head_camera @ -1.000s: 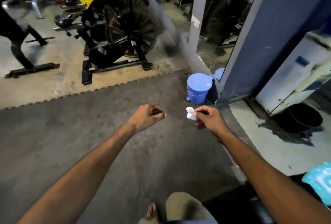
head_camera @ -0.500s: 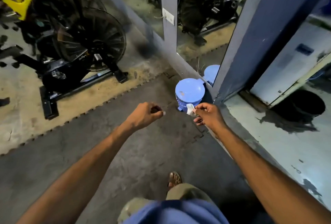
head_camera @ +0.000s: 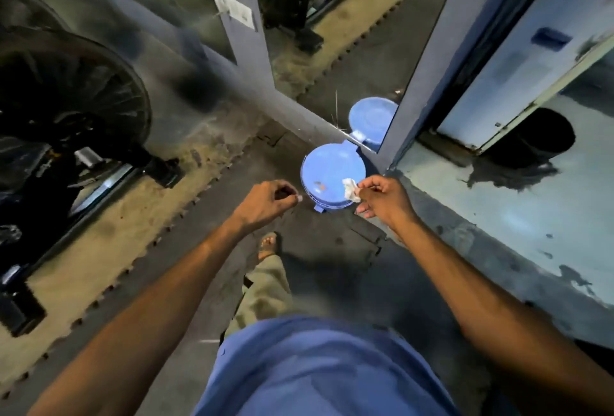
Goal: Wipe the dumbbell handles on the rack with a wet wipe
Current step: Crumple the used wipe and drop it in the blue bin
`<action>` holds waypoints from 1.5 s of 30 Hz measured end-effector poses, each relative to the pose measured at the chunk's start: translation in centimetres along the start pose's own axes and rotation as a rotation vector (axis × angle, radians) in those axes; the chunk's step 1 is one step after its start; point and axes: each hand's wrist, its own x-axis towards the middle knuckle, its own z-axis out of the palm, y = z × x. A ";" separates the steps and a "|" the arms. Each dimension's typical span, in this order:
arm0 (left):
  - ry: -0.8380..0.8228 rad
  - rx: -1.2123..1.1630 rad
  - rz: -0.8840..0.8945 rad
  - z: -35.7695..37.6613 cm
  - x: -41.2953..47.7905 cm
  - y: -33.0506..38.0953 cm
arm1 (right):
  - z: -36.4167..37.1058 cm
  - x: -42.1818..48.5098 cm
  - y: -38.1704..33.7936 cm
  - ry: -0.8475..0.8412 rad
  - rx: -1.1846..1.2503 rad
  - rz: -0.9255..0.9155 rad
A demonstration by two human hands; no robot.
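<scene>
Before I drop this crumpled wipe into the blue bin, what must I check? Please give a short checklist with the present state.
1. Wipe held firmly: ok, the right hand pinches it.
2. Wipe over the blue bin: ok, it appears above the near edge.
3. Lid open: not ok, it lies shut.
4. Foot on the pedal: not ok, the foot stands short of it.
5. Left hand free: ok, fingers curled, nothing seen in it.
6. Room inside the bin: cannot tell, the lid hides it.
</scene>
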 end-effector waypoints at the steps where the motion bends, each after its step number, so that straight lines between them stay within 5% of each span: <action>1: -0.026 -0.004 0.007 -0.9 1.9 -1.1 | 1.0 1.6 -0.4 0.027 0.008 0.020; 7: -0.257 0.059 0.063 -7.6 11.6 -5.7 | 6.3 7.4 -4.8 0.159 0.064 0.127; 16: -0.389 0.128 0.143 -12.5 21.3 -7.8 | 10.1 11.4 -7.5 0.292 0.110 0.228; 45: -0.534 0.156 0.221 -11.1 27.1 -8.0 | 12.3 15.3 -7.3 0.368 0.178 0.322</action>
